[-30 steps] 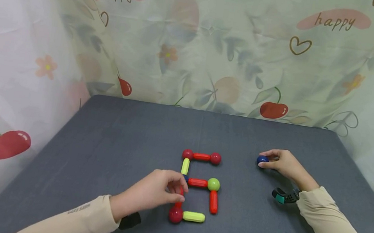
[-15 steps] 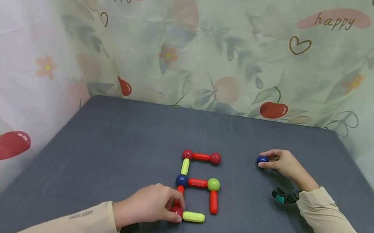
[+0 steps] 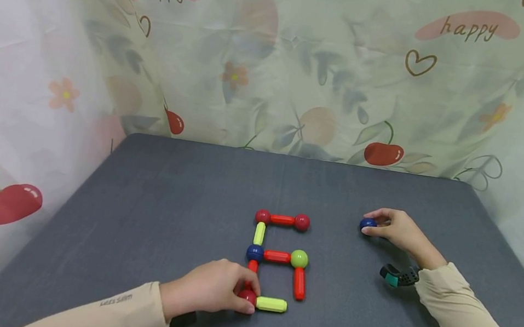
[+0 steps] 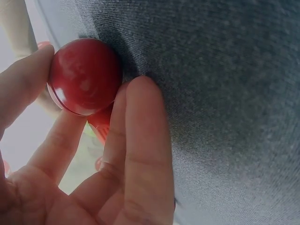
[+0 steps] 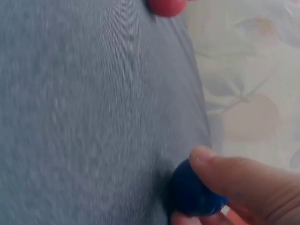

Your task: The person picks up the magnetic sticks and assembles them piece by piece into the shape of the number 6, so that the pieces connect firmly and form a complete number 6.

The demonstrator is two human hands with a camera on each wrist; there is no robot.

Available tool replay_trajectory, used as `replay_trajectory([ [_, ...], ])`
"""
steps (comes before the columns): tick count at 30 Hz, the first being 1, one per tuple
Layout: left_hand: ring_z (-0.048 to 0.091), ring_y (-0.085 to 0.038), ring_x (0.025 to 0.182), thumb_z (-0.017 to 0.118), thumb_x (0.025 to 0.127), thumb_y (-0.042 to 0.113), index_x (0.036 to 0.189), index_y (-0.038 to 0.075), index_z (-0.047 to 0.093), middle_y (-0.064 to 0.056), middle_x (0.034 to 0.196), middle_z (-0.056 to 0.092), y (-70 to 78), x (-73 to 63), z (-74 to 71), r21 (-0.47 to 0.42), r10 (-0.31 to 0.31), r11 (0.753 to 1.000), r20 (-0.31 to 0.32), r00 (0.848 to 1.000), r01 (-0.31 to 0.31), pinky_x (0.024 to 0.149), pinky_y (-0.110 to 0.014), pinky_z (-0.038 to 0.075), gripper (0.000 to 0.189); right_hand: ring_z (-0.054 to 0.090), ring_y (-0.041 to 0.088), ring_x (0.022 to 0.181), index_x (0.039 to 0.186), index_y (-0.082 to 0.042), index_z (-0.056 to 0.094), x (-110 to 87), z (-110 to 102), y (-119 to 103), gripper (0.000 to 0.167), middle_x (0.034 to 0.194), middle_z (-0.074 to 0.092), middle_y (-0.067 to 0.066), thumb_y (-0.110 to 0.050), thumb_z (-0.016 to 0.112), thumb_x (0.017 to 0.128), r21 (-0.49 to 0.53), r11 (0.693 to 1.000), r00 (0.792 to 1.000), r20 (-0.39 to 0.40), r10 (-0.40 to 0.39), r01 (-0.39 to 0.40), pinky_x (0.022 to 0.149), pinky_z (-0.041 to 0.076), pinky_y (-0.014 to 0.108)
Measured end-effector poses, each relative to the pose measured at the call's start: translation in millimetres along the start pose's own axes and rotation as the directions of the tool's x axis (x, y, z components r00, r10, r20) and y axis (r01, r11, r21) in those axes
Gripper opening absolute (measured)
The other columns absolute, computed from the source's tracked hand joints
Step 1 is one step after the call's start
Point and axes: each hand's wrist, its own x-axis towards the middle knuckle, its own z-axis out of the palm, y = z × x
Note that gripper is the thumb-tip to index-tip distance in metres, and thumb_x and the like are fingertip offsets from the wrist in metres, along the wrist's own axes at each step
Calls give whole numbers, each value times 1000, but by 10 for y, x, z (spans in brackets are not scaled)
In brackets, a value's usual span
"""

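Note:
My left hand [image 3: 213,289] pinches a red ball [image 4: 86,77] at the near left corner of a figure made of rods and balls. A yellow-green rod [image 3: 271,304] runs right from that ball, and a red rod [image 3: 253,266], partly hidden by my fingers, leads up to a blue ball [image 3: 255,253]. Farther right, my right hand [image 3: 397,231] holds another blue ball [image 5: 194,192] between thumb and fingers, low over the table, apart from the figure.
Farther along the figure are a yellow-green rod [image 3: 260,234], two red balls joined by a red rod [image 3: 282,220], a middle red rod [image 3: 277,256], a green ball [image 3: 299,259] and a red rod [image 3: 299,284] with a free lower end. Patterned cloth [image 3: 275,66] hangs behind the dark table [image 3: 179,186].
My left hand has come down from the upright red rod to the near red ball, uncovering the figure's blue ball. The right hand keeps its place with its blue ball.

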Motion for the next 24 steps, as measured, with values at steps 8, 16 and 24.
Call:
replay_trajectory([
  [8,48,-9,62,81,78,32,96,29,70,6,69,56,-1,-7,-14,-29,-15,999,17,1000,16,53,-24,38,21,63,23,99,124,-4,62,-148,115,-246,52,121,62,18,-39,71,87,26,999,999,-29,-44,44,84,50,40],
  [16,48,-9,61,81,78,30,96,29,70,5,69,56,-5,-10,-17,-51,-13,999,21,1000,14,52,-24,37,20,63,21,97,120,-9,64,-449,309,-652,46,111,65,9,-38,74,85,55,989,991,-7,-135,135,77,49,32],
  [24,48,-9,60,81,78,31,96,29,70,6,68,56,-8,4,-17,-46,-7,999,18,1000,7,52,-24,38,21,62,24,104,118,-8,63,-750,548,-917,42,117,62,10,-29,76,84,186,961,974,58,-220,206,82,55,29],
])
